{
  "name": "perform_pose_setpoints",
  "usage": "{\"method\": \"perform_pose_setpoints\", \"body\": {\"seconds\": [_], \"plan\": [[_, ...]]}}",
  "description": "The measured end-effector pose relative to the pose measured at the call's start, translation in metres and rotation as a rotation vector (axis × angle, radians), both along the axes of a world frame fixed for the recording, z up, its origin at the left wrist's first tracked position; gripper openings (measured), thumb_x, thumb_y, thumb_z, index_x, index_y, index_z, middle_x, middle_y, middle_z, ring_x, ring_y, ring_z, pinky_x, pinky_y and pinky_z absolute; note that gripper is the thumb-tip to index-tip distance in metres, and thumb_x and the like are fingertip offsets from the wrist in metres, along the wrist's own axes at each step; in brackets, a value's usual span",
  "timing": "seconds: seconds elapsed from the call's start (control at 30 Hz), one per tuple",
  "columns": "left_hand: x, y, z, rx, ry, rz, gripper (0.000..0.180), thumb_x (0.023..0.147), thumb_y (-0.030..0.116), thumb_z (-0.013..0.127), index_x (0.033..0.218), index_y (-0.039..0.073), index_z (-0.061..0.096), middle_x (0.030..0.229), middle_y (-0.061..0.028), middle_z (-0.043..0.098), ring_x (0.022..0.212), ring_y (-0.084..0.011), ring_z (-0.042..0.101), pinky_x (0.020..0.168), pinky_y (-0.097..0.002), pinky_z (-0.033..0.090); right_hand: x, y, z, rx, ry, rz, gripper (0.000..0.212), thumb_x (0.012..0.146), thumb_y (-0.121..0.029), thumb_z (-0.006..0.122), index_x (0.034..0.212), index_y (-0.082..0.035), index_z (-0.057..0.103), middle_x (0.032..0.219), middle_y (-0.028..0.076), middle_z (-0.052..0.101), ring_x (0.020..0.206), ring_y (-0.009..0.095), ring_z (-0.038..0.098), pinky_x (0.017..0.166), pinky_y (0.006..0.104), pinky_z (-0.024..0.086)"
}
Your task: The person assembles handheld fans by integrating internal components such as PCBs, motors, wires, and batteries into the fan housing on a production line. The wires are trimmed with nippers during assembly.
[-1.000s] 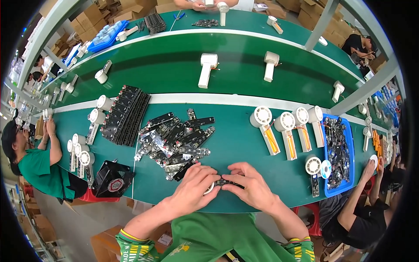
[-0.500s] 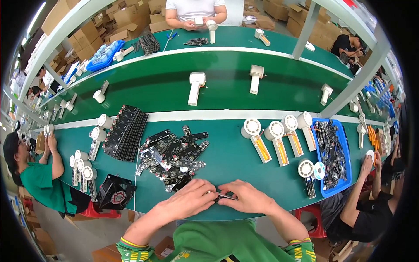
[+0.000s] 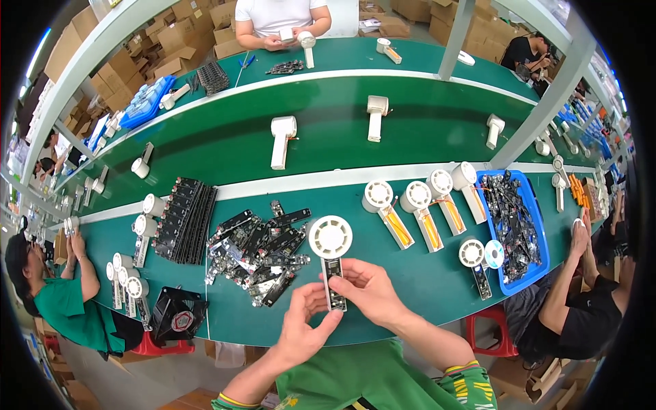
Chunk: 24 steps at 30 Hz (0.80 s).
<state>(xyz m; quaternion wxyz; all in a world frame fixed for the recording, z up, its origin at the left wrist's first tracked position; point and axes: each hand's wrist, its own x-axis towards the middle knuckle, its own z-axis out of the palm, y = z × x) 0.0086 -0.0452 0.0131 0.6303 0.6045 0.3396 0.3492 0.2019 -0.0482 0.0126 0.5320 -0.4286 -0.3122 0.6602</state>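
A small white handheld fan (image 3: pixel 332 263) is held above the table, head away from the wearer, its face turned up. The round head (image 3: pixel 331 237) has a slotted grille around a plain central disc. The narrow, straight handle is open-fronted, with a dark circuit board (image 3: pixel 334 269) along it, partly covered by the right hand's (image 3: pixel 369 290) thumb; the left hand (image 3: pixel 305 324) cups the lower end.

Smooth plastic fan (image 3: pixel 331 239), matt cardboard boxes (image 3: pixel 175 34)
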Motion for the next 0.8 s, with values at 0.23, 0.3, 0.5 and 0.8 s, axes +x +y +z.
{"method": "perform_pose_setpoints", "body": {"seconds": [0.23, 0.3, 0.5, 0.8], "plan": [[-0.002, 0.052, 0.018, -0.107, -0.14, 0.23, 0.049, 0.104, -0.001, 0.069, 0.15, -0.007, 0.053, 0.132, -0.0151, 0.071, 0.113, -0.0203, 0.073, 0.1, -0.0339, 0.059, -0.011, 0.033, 0.009, 0.101, -0.111, -0.07, 0.041, 0.106, -0.013, 0.073, 0.142, 0.001, 0.061, 0.132, 0.011, 0.072, 0.119, 0.017, 0.07, 0.104, 0.0324, 0.057], [0.0, 0.099, 0.028, -0.067, -0.167, 0.325, 0.048, 0.106, 0.002, 0.068, 0.15, -0.008, 0.053, 0.131, -0.0141, 0.071, 0.112, -0.0226, 0.074, 0.099, -0.0361, 0.06, -0.004, 0.04, -0.011, 0.149, -0.318, -0.114, 0.038, 0.105, -0.015, 0.074, 0.138, 0.002, 0.064, 0.126, 0.012, 0.075, 0.112, 0.016, 0.072, 0.099, 0.0312, 0.059], [-0.015, 0.288, 0.017, 0.054, -0.017, 0.526, 0.05, 0.107, 0.014, 0.071, 0.151, -0.006, 0.059, 0.111, -0.0071, 0.076, 0.09, -0.0123, 0.068, 0.082, -0.0291, 0.056, 0.007, 0.042, -0.053, 0.332, -0.801, -0.13, 0.019, 0.1, -0.014, 0.079, 0.112, 0.0, 0.077, 0.098, 0.01, 0.077, 0.083, 0.014, 0.074, 0.075, 0.03, 0.062], [-0.034, 0.423, -0.092, -0.029, 0.211, 0.859, 0.032, 0.103, 0.012, 0.074, 0.129, -0.007, 0.074, 0.104, -0.0077, 0.078, 0.086, -0.0137, 0.068, 0.079, -0.0299, 0.055, 0.001, 0.039, -0.071, 0.238, -0.637, -0.202, 0.012, 0.099, -0.008, 0.078, 0.107, 0.001, 0.077, 0.097, 0.011, 0.076, 0.08, 0.015, 0.076, 0.069, 0.0285, 0.063]]}}
